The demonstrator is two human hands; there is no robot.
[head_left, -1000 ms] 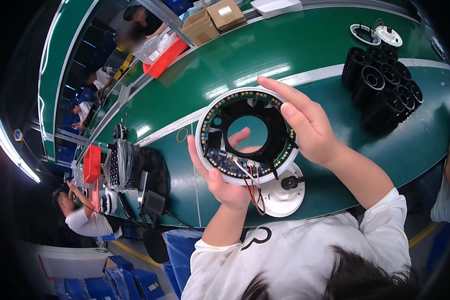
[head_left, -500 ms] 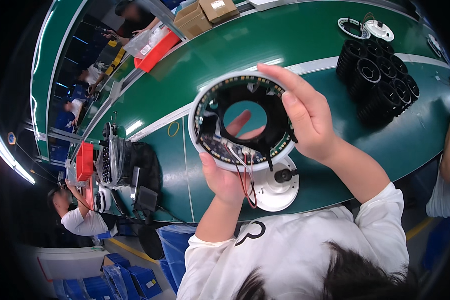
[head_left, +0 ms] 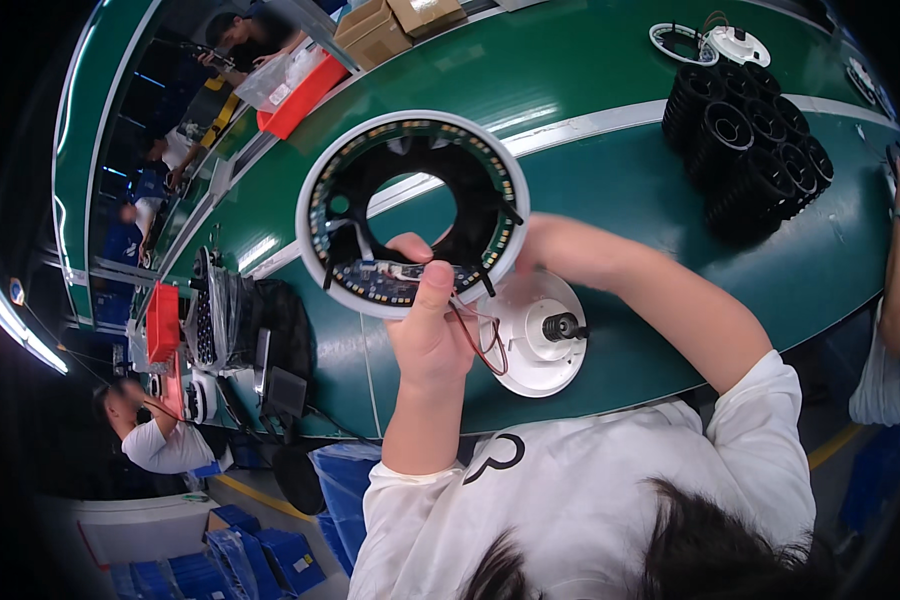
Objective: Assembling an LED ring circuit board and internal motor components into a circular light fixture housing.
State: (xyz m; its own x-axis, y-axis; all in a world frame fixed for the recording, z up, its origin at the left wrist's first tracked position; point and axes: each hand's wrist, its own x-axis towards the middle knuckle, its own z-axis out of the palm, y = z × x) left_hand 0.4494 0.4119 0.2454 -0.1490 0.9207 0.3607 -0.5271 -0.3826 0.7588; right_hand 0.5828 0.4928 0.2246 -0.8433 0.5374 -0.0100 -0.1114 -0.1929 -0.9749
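I hold a large white ring (head_left: 315, 235) up over the green table (head_left: 620, 180). Inside it sit a black plate with a round hole and a band of small LEDs. My left hand (head_left: 428, 330) grips the ring's lower edge, thumb pressed on the blue circuit strip (head_left: 390, 272). My right hand (head_left: 548, 245) holds the right rim, mostly hidden behind it. Red and black wires (head_left: 482, 338) hang from the ring down to a white round base with a black knob (head_left: 540, 335) lying on the table below.
A cluster of black ribbed cylinders (head_left: 760, 150) stands at the right. White round parts (head_left: 715, 42) lie behind it. Cardboard boxes (head_left: 390, 25) and a red bin (head_left: 305, 95) sit further back. Wrapped black stacks (head_left: 230, 320) are at the left. Other people work at the left (head_left: 155, 440) and the right edge (head_left: 895, 290).
The ring has come up closer to the camera and turned more face-on. My right hand has slid from the front of the ring's right rim to behind it.
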